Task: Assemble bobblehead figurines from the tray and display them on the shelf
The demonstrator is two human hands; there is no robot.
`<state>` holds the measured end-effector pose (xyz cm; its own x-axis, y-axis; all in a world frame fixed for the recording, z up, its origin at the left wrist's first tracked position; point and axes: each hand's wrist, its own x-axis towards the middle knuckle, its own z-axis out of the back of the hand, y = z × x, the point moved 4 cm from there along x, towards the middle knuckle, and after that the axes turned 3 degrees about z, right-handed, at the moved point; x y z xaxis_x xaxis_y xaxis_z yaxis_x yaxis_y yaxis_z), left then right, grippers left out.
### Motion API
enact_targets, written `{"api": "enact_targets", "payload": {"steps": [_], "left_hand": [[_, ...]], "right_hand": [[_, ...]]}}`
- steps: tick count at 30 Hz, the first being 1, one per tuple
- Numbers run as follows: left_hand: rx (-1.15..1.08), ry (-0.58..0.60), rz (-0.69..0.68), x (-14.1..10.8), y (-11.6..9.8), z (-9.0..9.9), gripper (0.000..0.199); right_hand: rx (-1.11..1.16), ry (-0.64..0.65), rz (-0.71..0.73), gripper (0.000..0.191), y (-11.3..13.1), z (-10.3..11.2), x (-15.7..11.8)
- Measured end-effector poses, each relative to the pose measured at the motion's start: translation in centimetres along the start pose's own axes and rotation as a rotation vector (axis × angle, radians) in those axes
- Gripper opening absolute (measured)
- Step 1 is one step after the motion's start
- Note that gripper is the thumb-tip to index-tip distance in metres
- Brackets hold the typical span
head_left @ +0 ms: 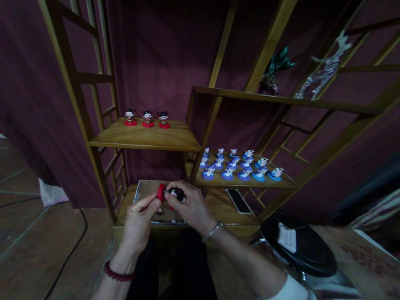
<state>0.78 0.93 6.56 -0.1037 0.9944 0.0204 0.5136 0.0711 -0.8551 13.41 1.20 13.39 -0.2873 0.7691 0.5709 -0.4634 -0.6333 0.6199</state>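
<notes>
My left hand (139, 225) pinches a round red base (160, 192) between thumb and fingers, tipped up on its edge. Close beside it, my right hand (194, 208) grips a small black-haired figurine (178, 194), partly covered by the fingers. Both are held over a shallow open box (143, 188) on the low shelf, where another small piece shows below the left fingertips. Whether base and figurine are joined cannot be made out. Three similar figurines on red bases, one of them a figurine (148, 118) in the middle, stand in a row on the upper left shelf.
Several blue and purple figurines (228, 173) stand in rows on the right shelf (284, 180). Below it lies a phone (238, 201). A black round stool (301, 244) is at my right; a dark cable (69, 257) runs over the floor at left. Wooden posts frame the shelves.
</notes>
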Motion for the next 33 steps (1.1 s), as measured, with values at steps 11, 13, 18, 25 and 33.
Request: {"api": "enact_targets", "payload": {"steps": [11, 13, 18, 25, 33], "left_hand": [[0.017, -0.003, -0.032, -0.1, -0.4, 0.0, 0.029], [0.031, -0.007, -0.046, -0.1, -0.3, 0.0, 0.029], [0.044, -0.015, -0.029, 0.1, 0.2, 0.3, 0.03], [0.017, -0.029, 0.028, 0.5, 0.2, 0.6, 0.033], [-0.243, -0.003, 0.071, 0.6, 0.5, 0.4, 0.032]], "right_hand": [[-0.004, -0.027, 0.011, 0.007, 0.6, -0.5, 0.3], [-0.004, -0.018, 0.015, 0.007, 0.6, -0.6, 0.3], [0.012, -0.016, -0.006, 0.009, -0.4, -1.1, 0.1], [0.004, 0.063, -0.083, 0.015, -1.1, -1.3, 0.4], [0.123, 0.12, -0.18, 0.034, -1.7, -1.7, 0.7]]}}
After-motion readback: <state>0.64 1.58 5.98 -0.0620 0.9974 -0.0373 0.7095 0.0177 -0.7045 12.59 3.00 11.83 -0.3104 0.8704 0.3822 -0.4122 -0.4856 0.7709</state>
